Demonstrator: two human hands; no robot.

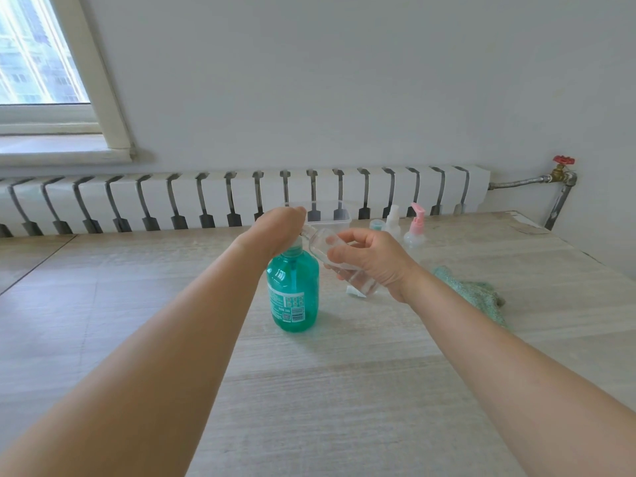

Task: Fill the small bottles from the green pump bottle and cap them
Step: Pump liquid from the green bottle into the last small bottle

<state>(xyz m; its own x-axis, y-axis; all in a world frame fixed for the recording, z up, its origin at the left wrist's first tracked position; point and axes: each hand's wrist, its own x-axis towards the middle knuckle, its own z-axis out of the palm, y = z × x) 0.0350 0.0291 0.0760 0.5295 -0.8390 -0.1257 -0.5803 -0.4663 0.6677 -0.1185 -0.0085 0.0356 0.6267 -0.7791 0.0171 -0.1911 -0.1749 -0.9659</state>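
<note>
Beside green pump bottle (293,294), open tabletop (309,390)

A translucent green plastic pump bottle (293,293) stands upright on the pale wood-grain counter (344,390). The left hand (275,230) presses down on its pump head. The right hand (373,261) grips a small clear plastic bottle (335,259), tilted, neck toward the pump. Right of the green bottle lies a green cloth (476,294); beyond it stand a pink-pump bottle (414,228), a white-topped spray bottle (392,220) and a clear plastic tub (327,218).
</note>
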